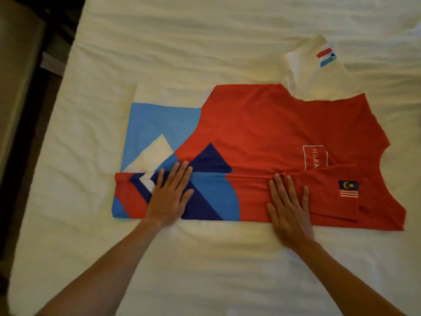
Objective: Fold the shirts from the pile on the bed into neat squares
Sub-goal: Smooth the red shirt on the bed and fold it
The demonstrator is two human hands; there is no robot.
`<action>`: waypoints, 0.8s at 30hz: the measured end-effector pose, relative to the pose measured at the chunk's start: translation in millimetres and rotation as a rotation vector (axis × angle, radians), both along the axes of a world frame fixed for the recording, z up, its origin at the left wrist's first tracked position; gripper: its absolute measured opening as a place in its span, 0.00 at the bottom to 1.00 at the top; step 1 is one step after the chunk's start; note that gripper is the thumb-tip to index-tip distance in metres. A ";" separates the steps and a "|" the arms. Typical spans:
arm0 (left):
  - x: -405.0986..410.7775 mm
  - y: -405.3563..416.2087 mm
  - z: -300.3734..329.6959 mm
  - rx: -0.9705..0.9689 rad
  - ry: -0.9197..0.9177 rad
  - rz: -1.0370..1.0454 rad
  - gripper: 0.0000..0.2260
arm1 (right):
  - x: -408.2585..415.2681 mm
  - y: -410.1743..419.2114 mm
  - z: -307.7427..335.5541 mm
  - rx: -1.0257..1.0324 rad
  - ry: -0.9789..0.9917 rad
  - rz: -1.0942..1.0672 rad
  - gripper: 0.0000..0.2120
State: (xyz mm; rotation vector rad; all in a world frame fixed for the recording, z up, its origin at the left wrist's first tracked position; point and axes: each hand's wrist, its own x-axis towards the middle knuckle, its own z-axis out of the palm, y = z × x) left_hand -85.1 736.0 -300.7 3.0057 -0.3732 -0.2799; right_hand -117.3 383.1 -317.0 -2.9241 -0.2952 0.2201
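My left hand [169, 197] and right hand [289, 208] press flat, fingers straight, holding nothing, on the folded near edge of the red shirt [262, 124] on the bed [205, 37].

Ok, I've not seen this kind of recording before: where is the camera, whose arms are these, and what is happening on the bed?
There is no machine here. The single picture comes from a camera worn on a person's head, looking forward and down, so the two bare arms are the wearer's own. A red shirt with blue, navy and white shapes lies sideways on a white bed sheet. Its near edge has been folded over into a long strip. The left hand and the right hand lie flat on that strip with straight fingers, pressing it; neither grips anything. The far white sleeve, with a red and blue stripe, is not yet folded in.
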 end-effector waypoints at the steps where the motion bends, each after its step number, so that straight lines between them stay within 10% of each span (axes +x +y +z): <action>1: 3.2 42.2 1.3 0.058 -0.016 0.090 0.29 | 0.3 -0.2 -0.4 -0.011 -0.012 -0.005 0.29; 5: 8.0 105.6 21.2 0.115 -0.089 0.516 0.30 | 3.1 31.1 14.5 0.034 -0.119 -0.103 0.31; 11: -15.2 -69.0 15.1 -0.289 0.008 0.004 0.26 | 14.0 115.0 10.9 0.175 -0.080 -0.130 0.27; 20: -7.1 125.6 12.3 0.057 0.013 0.373 0.27 | 13.1 81.8 -3.0 0.051 -0.062 -0.133 0.29; 24: 36.3 83.5 39.8 -0.055 -0.017 0.313 0.27 | 42.6 83.2 25.6 0.260 -0.111 -0.103 0.26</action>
